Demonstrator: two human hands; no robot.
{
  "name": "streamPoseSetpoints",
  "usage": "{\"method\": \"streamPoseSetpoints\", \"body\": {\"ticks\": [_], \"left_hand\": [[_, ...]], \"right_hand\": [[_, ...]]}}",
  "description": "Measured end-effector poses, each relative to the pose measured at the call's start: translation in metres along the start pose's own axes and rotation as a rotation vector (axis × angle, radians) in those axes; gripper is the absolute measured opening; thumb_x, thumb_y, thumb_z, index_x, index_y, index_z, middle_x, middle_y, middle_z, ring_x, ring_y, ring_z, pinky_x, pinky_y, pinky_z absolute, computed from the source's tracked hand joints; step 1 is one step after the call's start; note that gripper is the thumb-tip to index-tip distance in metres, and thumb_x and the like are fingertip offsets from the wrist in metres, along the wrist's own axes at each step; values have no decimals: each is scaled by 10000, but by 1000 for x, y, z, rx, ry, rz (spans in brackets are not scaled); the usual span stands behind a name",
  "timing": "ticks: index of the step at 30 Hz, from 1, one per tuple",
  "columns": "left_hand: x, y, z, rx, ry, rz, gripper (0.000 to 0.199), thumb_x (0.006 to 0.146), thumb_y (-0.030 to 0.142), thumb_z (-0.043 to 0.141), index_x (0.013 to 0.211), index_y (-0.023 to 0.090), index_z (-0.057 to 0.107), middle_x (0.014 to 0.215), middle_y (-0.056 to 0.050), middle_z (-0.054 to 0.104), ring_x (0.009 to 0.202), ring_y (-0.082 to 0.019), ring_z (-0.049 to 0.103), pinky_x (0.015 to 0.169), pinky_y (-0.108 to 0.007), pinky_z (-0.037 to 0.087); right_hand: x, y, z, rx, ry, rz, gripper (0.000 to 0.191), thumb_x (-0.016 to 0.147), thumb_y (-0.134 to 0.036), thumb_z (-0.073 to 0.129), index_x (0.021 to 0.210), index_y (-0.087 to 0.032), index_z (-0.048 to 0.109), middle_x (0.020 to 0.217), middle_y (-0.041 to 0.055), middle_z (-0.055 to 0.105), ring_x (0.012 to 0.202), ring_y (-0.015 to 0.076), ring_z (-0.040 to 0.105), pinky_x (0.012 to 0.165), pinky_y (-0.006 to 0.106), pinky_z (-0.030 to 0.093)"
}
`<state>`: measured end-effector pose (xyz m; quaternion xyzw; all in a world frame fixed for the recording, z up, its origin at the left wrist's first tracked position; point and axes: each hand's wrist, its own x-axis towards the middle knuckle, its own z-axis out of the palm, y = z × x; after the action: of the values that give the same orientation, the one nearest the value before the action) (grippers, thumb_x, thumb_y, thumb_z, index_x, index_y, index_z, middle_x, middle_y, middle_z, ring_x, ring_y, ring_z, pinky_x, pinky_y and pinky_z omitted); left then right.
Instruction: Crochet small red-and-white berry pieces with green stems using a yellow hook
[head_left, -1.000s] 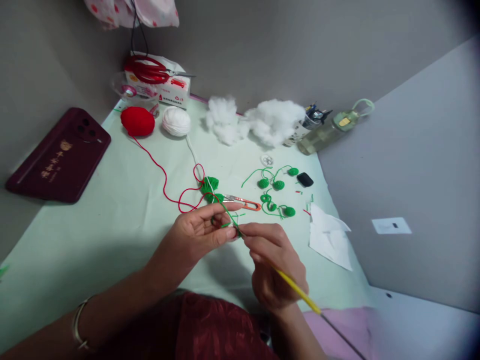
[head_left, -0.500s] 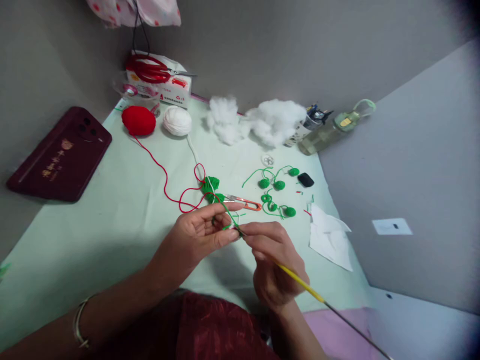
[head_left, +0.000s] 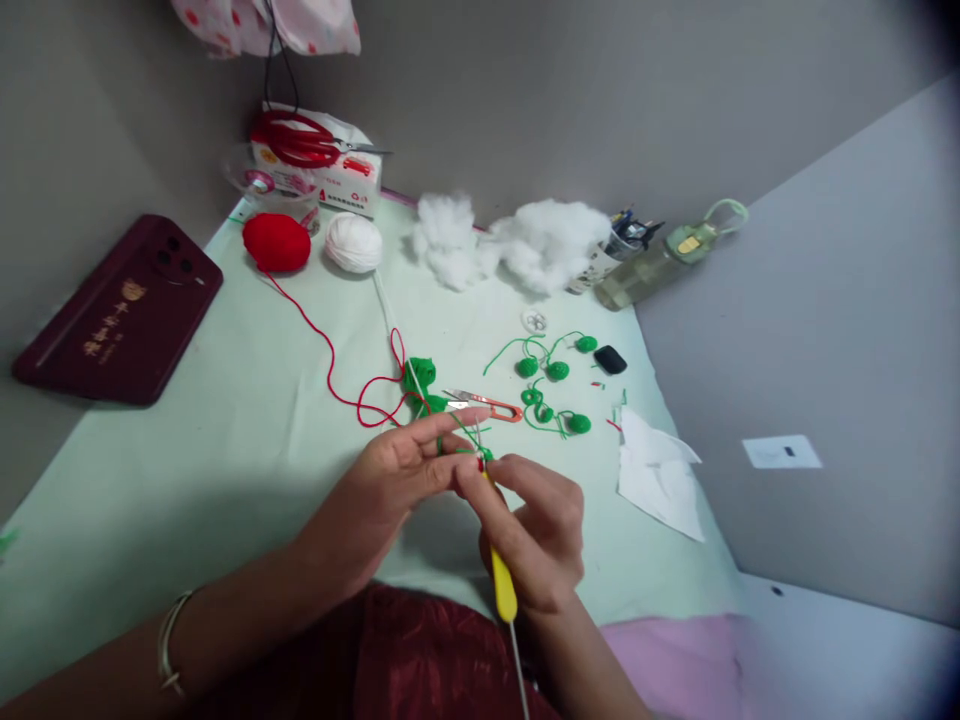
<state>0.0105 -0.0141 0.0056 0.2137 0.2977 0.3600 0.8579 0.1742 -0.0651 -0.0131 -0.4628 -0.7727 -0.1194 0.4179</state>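
My left hand (head_left: 397,480) pinches a small crochet piece (head_left: 484,458) of green, white and red yarn, with green yarn running over its fingers. My right hand (head_left: 536,530) is closed round a crochet hook with a yellow handle (head_left: 503,590); the hook's thin tip rises past the piece. Just beyond the fingers lie a green yarn bundle (head_left: 421,378) and orange-handled snips (head_left: 504,411). Red and white strands trail from the red yarn ball (head_left: 277,243) and the white yarn ball (head_left: 354,243) toward my left hand.
Small green crocheted balls (head_left: 557,371) lie right of the snips, near a black oval object (head_left: 610,360) and white cloth (head_left: 660,470). White stuffing (head_left: 551,245), a pen cup (head_left: 592,268) and a bottle (head_left: 645,272) line the back. A dark red phone (head_left: 124,310) stands at left.
The hook has swung from slanting down to the right to nearly upright in view. My right hand has turned and shifted slightly left. The green yarn bundle has changed shape a little.
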Motion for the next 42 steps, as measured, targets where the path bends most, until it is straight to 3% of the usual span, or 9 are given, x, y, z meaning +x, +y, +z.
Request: {"method": "streamPoseSetpoints", "body": {"ticks": [5,14,18,23,27,29,33,38,42], "left_hand": [[5,2,-5,-50,-9,-73,403,858,285,834,1256,235,794,1028,-49,732,936,-163,622,871,-283,483],[1,3,-13,220,37,142,321,863,267,830,1180,317,832,843,21,645,823,-120,574,806,-242,458],[0,-2,-9,195,-40,172,365,869,240,827,1228,308,811,874,11,674,854,-135,636,858,-272,514],[2,-4,-4,123,26,133,469,821,227,877,1276,287,782,905,9,705,887,-139,659,876,-271,532],[3,-2,-2,11,40,70,499,786,253,905,1270,272,784,904,11,688,882,-129,628,833,-238,507],[3,0,-2,-22,1,11,485,781,284,906,1252,253,793,956,-11,704,896,-139,614,818,-240,489],[4,4,-8,14,-17,-46,430,831,287,848,1256,249,793,944,-23,694,857,-151,572,804,-266,460],[4,2,-12,131,34,67,340,858,249,811,1198,250,817,905,-10,667,820,-150,550,826,-280,459],[3,-4,-7,140,23,124,379,838,254,849,1215,271,807,973,-21,738,927,-177,635,913,-301,494]], "right_hand": [[10,3,-3,366,47,206,408,957,-4,603,1251,-244,752,1046,71,780,911,193,738,741,343,624],[24,9,-6,953,131,684,158,1007,-233,638,980,-247,793,800,11,714,644,142,635,603,309,550],[24,5,0,862,76,626,133,993,-245,676,992,-270,807,891,34,767,817,182,718,705,335,610],[21,-3,6,672,55,546,227,1007,-150,631,1084,-290,793,939,24,774,881,170,725,728,315,620],[10,-8,10,319,62,314,377,961,-64,659,1208,-321,781,1064,47,750,936,177,723,748,322,625],[8,-8,11,284,95,258,403,949,-49,665,1231,-315,776,1078,53,749,936,179,723,751,324,624],[16,-2,5,565,140,483,263,986,-112,626,1101,-278,793,898,30,746,793,170,702,689,335,600],[24,2,4,877,164,745,166,1004,-238,618,945,-230,773,823,27,713,582,120,628,529,277,541],[20,-3,13,779,114,687,138,990,-232,653,956,-251,786,904,42,770,808,178,725,710,330,622]]}}
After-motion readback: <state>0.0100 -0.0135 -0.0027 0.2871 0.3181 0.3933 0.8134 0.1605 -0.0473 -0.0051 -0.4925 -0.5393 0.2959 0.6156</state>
